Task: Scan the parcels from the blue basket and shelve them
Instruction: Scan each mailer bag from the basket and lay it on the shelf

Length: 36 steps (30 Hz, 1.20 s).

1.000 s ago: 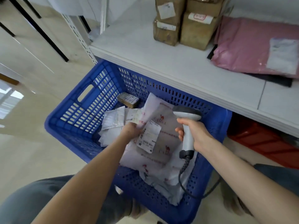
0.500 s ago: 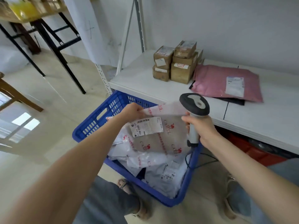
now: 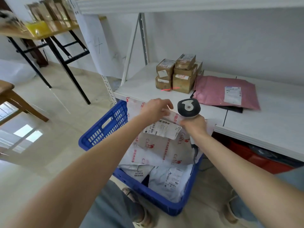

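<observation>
Pinching the top edge of a white poly mailer [image 3: 166, 145] with my left hand [image 3: 155, 109], I hold it over the blue basket [image 3: 105, 127], just in front of the white shelf [image 3: 141, 86]. My right hand [image 3: 194, 125] grips the barcode scanner [image 3: 188, 107] beside it. The mailer is crinkled and printed with red lettering, its white shipping label [image 3: 162, 130] facing me.

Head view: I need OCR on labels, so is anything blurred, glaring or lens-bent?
Head view: the white shipping label on the held white plastic mailer is soft; window glare washes the glossy tiled floor; the wide lens bows the white shelf edge; the grey handheld scanner throws a red line on brown cardboard boxes.
</observation>
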### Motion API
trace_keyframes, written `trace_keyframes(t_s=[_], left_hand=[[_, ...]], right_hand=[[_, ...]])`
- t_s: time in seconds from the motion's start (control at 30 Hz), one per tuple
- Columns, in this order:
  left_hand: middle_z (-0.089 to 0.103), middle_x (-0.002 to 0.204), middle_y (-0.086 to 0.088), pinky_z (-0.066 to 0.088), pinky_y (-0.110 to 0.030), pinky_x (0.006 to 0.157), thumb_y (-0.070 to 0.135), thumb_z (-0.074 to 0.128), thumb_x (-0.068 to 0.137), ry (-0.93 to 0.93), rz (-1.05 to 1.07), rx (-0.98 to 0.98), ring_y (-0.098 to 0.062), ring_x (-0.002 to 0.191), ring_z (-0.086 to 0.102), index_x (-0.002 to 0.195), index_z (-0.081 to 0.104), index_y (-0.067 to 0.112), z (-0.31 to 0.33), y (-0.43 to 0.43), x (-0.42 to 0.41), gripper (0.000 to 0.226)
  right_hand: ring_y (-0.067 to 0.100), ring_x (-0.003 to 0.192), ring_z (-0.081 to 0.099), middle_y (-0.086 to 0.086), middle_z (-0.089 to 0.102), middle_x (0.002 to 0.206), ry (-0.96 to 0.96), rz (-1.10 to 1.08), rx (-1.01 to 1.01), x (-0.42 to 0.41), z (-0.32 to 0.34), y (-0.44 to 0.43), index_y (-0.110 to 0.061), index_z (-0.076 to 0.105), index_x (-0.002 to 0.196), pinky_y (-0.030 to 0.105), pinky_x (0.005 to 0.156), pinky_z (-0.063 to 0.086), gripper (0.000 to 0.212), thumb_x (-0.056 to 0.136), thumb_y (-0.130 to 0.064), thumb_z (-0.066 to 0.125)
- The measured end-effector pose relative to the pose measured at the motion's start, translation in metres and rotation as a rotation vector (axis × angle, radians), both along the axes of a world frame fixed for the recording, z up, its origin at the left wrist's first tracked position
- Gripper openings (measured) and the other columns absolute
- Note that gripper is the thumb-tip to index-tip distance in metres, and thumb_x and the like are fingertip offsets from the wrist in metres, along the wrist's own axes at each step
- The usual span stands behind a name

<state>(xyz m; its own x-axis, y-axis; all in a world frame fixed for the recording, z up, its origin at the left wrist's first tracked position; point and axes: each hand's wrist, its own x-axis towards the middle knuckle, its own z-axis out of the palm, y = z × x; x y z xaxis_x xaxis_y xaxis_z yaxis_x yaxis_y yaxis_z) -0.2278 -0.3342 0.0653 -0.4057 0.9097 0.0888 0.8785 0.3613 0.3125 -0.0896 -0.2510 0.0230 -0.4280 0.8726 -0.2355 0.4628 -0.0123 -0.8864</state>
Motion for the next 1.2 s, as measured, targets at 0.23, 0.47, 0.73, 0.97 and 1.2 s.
trace_keyframes(t_s=[0.23, 0.47, 0.73, 0.97, 1.2], left_hand=[[0.033, 0.145, -0.009, 0.036, -0.045, 0.108, 0.036, 0.063, 0.089, -0.191, 0.605, 0.598, -0.025, 0.131, 0.038, 0.144, 0.035, 0.013, -0.056, -0.074, -0.015, 0.066], [0.063, 0.120, 0.002, 0.050, -0.038, 0.095, 0.035, 0.073, 0.081, -0.822, 0.344, 0.256, -0.018, 0.112, 0.059, 0.122, 0.053, 0.018, -0.082, -0.095, -0.019, 0.048], [0.070, 0.088, -0.006, 0.053, -0.045, 0.084, 0.017, 0.065, 0.089, -0.841, 0.487, 0.268, -0.025, 0.084, 0.065, 0.083, 0.066, 0.014, -0.081, -0.081, -0.015, 0.007], [0.061, 0.068, -0.004, 0.054, -0.041, 0.074, 0.021, 0.066, 0.089, -0.680, 0.630, 0.228, -0.023, 0.067, 0.059, 0.068, 0.060, 0.010, -0.087, -0.065, -0.019, 0.024], [0.061, 0.084, -0.014, 0.055, -0.045, 0.078, 0.020, 0.061, 0.092, -0.780, 0.707, 0.169, -0.026, 0.077, 0.059, 0.076, 0.057, 0.009, -0.095, -0.064, -0.015, 0.020]], right_hand=[[0.020, 0.064, 0.055, 0.004, 0.057, 0.065, 0.072, -0.039, -0.118, 0.001, 0.012, 0.012, -0.012, 0.053, 0.066, 0.027, 0.056, 0.043, 0.014, 0.062, 0.002, 0.058], [0.019, 0.050, 0.043, 0.009, 0.049, 0.057, 0.200, 0.014, -0.205, -0.001, 0.019, 0.002, -0.006, 0.059, 0.074, 0.027, 0.052, 0.037, 0.020, 0.062, 0.009, 0.054], [0.017, 0.048, 0.045, 0.010, 0.053, 0.060, 0.264, -0.047, -0.288, 0.005, 0.017, 0.009, -0.008, 0.060, 0.069, 0.026, 0.052, 0.040, 0.016, 0.068, 0.007, 0.059], [0.015, 0.061, 0.055, 0.005, 0.061, 0.068, 0.263, -0.043, -0.141, 0.020, 0.021, 0.000, -0.010, 0.058, 0.067, 0.027, 0.062, 0.047, 0.014, 0.078, -0.005, 0.065], [0.011, 0.050, 0.059, 0.005, 0.070, 0.062, 0.306, 0.019, -0.242, 0.064, 0.006, -0.044, -0.010, 0.069, 0.072, 0.026, 0.056, 0.051, 0.011, 0.083, -0.010, 0.069]])
